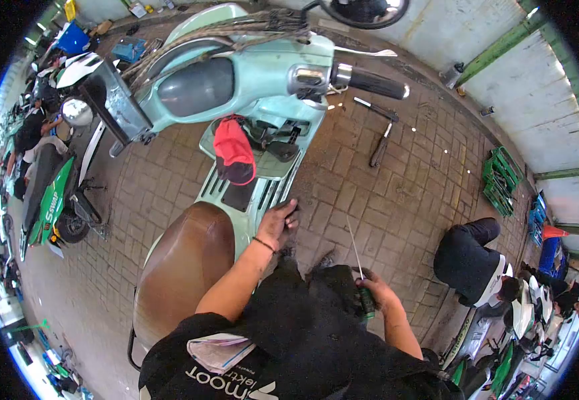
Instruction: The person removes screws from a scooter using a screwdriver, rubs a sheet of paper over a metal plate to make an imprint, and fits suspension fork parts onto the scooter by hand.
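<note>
My left hand (277, 224) is at the edge of the mint-green scooter's footboard (263, 203), its fingers curled; whether anything is inside them I cannot make out. On the right, my right hand (377, 291) is closed round the dark green handle of a long thin screwdriver (355, 250), whose shaft points up and away from me. A red and black cap (234, 152) lies on the scooter's floor area, beyond my left hand. The scooter's brown seat (186, 267) is left of my left forearm.
Handlebar grip (373, 81) and mirror (369, 8) jut out ahead. Tools (381, 143) lie on the brick floor. A green toolbox (501, 180) stands at the right, near a crouching person (466, 260). A green scooter (53, 200) is at the left.
</note>
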`<control>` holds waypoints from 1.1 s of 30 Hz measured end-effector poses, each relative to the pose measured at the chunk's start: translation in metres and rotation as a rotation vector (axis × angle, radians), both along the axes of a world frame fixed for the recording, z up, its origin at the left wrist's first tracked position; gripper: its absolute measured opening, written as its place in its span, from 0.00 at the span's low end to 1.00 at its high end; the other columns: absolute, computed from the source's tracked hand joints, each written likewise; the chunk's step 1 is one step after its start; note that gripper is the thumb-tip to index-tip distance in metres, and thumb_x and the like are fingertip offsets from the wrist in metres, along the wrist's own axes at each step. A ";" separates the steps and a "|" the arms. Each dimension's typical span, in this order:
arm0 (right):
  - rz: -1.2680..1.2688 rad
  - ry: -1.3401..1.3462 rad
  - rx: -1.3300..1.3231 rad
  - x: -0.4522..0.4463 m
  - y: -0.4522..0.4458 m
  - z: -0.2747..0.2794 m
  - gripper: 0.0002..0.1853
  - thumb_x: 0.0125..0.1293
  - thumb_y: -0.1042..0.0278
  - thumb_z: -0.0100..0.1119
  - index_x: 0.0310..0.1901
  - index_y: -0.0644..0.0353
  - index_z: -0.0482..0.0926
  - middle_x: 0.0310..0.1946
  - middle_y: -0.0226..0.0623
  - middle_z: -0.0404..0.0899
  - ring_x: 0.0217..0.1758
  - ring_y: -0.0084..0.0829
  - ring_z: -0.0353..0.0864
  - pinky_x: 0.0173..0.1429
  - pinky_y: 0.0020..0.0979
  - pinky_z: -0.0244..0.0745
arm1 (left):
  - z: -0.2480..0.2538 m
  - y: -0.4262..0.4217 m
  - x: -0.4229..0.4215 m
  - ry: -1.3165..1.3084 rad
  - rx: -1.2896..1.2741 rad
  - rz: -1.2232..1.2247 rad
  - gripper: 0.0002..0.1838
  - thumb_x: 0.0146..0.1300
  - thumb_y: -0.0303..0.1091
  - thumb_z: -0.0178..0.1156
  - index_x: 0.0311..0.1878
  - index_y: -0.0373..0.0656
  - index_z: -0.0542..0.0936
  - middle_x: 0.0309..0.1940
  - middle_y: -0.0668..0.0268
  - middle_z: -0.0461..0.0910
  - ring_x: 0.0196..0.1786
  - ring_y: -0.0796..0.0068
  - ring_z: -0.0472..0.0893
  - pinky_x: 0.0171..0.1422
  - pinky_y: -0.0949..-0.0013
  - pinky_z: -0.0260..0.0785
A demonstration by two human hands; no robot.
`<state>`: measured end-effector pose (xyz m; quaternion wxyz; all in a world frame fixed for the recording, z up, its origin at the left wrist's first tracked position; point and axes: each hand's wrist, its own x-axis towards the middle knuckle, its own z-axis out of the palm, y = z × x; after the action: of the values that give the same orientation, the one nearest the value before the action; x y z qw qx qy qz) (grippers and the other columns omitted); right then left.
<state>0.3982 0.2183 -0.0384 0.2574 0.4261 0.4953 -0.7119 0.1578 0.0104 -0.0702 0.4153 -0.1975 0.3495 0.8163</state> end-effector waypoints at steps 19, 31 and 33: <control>0.566 0.534 0.731 -0.006 -0.041 0.103 0.32 0.53 0.70 0.63 0.61 0.55 0.66 0.27 0.45 0.74 0.29 0.41 0.74 0.39 0.33 0.70 | 0.064 0.003 -0.012 0.107 -0.006 -0.068 0.17 0.60 0.48 0.58 0.32 0.44 0.69 0.20 0.74 0.61 0.16 0.85 0.58 0.20 0.79 0.50; 0.729 0.421 0.876 0.001 -0.026 0.106 0.29 0.59 0.58 0.57 0.63 0.44 0.63 0.29 0.45 0.72 0.34 0.49 0.74 0.39 0.43 0.70 | 0.067 0.003 -0.004 0.327 -0.269 -0.122 0.18 0.63 0.48 0.55 0.30 0.41 0.72 0.15 0.75 0.61 0.15 0.86 0.57 0.18 0.80 0.49; 0.753 0.403 0.921 0.002 -0.027 0.108 0.29 0.59 0.59 0.57 0.63 0.43 0.64 0.28 0.44 0.72 0.33 0.49 0.74 0.39 0.43 0.70 | 0.072 0.004 -0.002 0.391 -0.341 -0.152 0.18 0.63 0.48 0.54 0.28 0.41 0.72 0.14 0.75 0.60 0.14 0.86 0.56 0.17 0.79 0.48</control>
<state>0.4007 0.1912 0.0699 0.1822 0.1472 0.9061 -0.3522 0.1554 0.0145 0.0018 0.3610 -0.0765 0.5693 0.7347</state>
